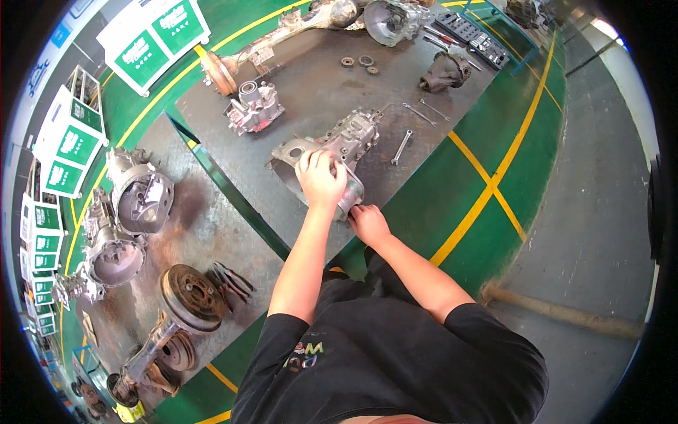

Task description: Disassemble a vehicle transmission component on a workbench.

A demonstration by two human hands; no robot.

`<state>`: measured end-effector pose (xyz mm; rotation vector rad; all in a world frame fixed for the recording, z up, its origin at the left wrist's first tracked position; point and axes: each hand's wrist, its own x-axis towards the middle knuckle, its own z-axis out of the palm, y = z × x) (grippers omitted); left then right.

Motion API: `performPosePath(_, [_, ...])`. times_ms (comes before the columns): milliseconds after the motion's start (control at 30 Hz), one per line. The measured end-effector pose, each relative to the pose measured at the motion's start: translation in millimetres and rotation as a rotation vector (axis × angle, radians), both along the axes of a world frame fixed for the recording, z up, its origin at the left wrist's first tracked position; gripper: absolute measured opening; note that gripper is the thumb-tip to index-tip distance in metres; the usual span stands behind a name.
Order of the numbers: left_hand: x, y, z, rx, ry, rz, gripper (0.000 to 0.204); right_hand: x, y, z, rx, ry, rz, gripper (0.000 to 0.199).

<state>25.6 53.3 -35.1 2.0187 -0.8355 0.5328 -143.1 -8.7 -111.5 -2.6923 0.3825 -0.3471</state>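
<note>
A grey metal gearbox point(357, 138) lies on the metal-topped workbench point(318, 78) in front of me, its wide bell-shaped end toward my left. On its near side is a cylindrical metal part point(352, 192), which looks like a starter motor. Over the bell housing's edge and against this cylinder, my left hand point(322, 178) has its fingers curled, gripping the gearbox. My right hand point(369, 225) is closed at the cylinder's near end; its fingertips and whatever they pinch are hidden. A combination wrench point(402, 147) lies to the right of the gearbox.
Two more wrenches point(419, 114) lie farther back, near a dark differential point(445, 72) and an open socket set point(480, 42). Behind my left arm's side stands a smaller gear housing point(253, 107). Another bench point(212, 226) on the left carries gearboxes and an axle with a brake drum point(191, 297).
</note>
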Motion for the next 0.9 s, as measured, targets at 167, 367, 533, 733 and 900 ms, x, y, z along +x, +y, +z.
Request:
performPosePath(167, [1.3, 1.4, -3.5, 0.011, 0.002, 0.008, 0.018, -13.8, -20.4, 28.8, 0.274, 0.342, 0.026, 0.027])
performPosePath(367, [1.8, -2.9, -0.1, 0.056, 0.015, 0.001, 0.021, -68.0, -106.3, -66.3, 0.372, 0.040, -0.404, 0.026])
performPosePath(533, [2.0, -4.9, 1.7, 0.116, 0.066, -0.009, 0.021, -8.8, -192.7, -81.4, 0.389, 0.125, -0.608, 0.035])
performPosePath(733, [-2.0, -3.2, 9.5, 0.281, 0.051, 0.035, 0.023, 71.4, -264.0, -88.8, 0.492, 0.622, -0.776, 0.037])
performPosePath(900, [-3.0, -9.9, 15.3, 0.354, 0.080, 0.059, 0.024, 78.2, -283.6, -100.9, 0.529, 0.686, -0.755, 0.035])
